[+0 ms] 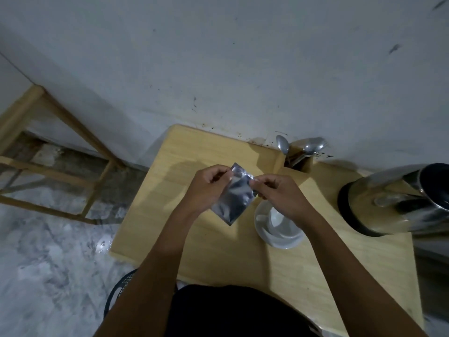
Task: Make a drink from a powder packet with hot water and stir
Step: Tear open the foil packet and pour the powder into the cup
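Observation:
A silver foil powder packet (234, 197) hangs above the wooden table (206, 239), held by its top edge. My left hand (210, 186) pinches the packet's upper left corner. My right hand (279, 193) pinches the upper right corner, fingers closed on the foil. A white cup (279, 220) on a white saucer (274, 239) stands on the table just right of the packet, partly hidden under my right wrist. A steel kettle (393, 203) with a black base stands at the table's right side.
A wooden holder (297, 164) with spoons (283, 143) stands at the back edge against the stained grey wall. A wooden frame (58, 147) stands on the marble floor at left. A dark basket rim (121, 288) shows below the table's near left corner.

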Action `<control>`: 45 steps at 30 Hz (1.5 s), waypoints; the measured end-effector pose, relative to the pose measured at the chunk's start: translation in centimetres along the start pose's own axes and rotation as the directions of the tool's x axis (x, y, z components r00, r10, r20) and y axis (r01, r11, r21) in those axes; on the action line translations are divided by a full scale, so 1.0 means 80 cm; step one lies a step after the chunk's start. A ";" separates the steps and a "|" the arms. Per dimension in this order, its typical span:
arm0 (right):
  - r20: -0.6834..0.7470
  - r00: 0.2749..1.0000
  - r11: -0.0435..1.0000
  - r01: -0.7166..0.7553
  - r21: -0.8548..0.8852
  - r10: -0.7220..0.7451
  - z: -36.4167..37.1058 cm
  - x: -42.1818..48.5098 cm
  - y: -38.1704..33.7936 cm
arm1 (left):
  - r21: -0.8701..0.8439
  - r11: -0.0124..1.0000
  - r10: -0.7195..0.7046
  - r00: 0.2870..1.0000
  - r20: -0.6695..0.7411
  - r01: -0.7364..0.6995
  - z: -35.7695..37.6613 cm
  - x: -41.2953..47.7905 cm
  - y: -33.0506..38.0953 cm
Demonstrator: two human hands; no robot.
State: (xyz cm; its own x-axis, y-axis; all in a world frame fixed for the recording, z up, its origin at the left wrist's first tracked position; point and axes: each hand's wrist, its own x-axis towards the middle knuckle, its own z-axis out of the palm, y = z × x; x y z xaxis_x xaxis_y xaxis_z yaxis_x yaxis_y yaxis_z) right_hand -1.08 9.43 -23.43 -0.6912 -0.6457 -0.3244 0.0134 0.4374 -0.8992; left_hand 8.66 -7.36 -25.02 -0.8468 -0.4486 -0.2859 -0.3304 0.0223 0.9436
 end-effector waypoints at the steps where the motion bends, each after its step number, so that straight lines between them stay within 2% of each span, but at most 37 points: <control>1: -0.006 1.000 1.000 0.004 0.007 -0.004 -0.001 -0.003 0.000 | -0.004 1.000 0.009 1.000 -0.003 -0.009 0.001 -0.002 0.003; 5: 0.003 1.000 0.999 -0.003 0.039 0.003 -0.004 -0.015 -0.002 | -0.020 1.000 0.022 1.000 -0.002 -0.022 0.005 -0.012 0.016; 8: -0.007 0.999 0.999 0.047 -0.007 -0.047 -0.004 -0.020 -0.010 | 0.041 0.997 0.062 0.998 0.026 -0.063 0.007 -0.016 0.019; 12: -0.086 0.981 0.980 0.166 -0.110 -0.175 -0.008 -0.015 -0.026 | 0.081 0.990 0.107 0.991 0.082 -0.114 0.006 -0.021 0.025; 17: 0.001 0.953 0.886 0.283 -0.367 -0.304 -0.022 -0.010 -0.051 | 0.173 0.967 0.158 0.974 0.163 -0.186 0.000 -0.025 0.033; 23: 0.090 0.947 0.801 0.310 -0.513 -0.309 -0.027 -0.009 -0.067 | 0.188 0.952 0.209 0.962 0.174 -0.240 -0.001 -0.029 0.039; 28: 0.132 0.952 0.775 0.301 -0.555 -0.275 -0.028 -0.010 -0.079 | 0.219 0.939 0.239 0.961 0.140 -0.266 0.004 -0.032 0.043; 35: 0.154 0.931 0.659 0.345 -0.668 -0.332 -0.027 -0.014 -0.093 | 0.309 0.896 0.295 0.948 0.120 -0.318 0.007 -0.034 0.044; 39: 0.157 0.927 0.629 0.348 -0.695 -0.339 -0.027 -0.013 -0.098 | 0.345 0.871 0.333 0.937 0.105 -0.349 0.008 -0.035 0.048; 45: 0.197 0.916 0.611 0.383 -0.693 -0.350 -0.021 -0.009 -0.094 | 0.295 0.874 0.382 0.921 0.071 -0.386 0.005 -0.035 0.050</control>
State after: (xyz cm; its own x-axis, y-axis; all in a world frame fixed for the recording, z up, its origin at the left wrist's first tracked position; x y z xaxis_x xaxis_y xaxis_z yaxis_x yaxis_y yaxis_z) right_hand -1.89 7.62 -15.92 -0.4950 -0.8680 -0.0403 -0.7570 0.4536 -0.4704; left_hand 9.53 -5.65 -20.56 -0.9362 -0.3410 0.0856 -0.0851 0.4560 0.8859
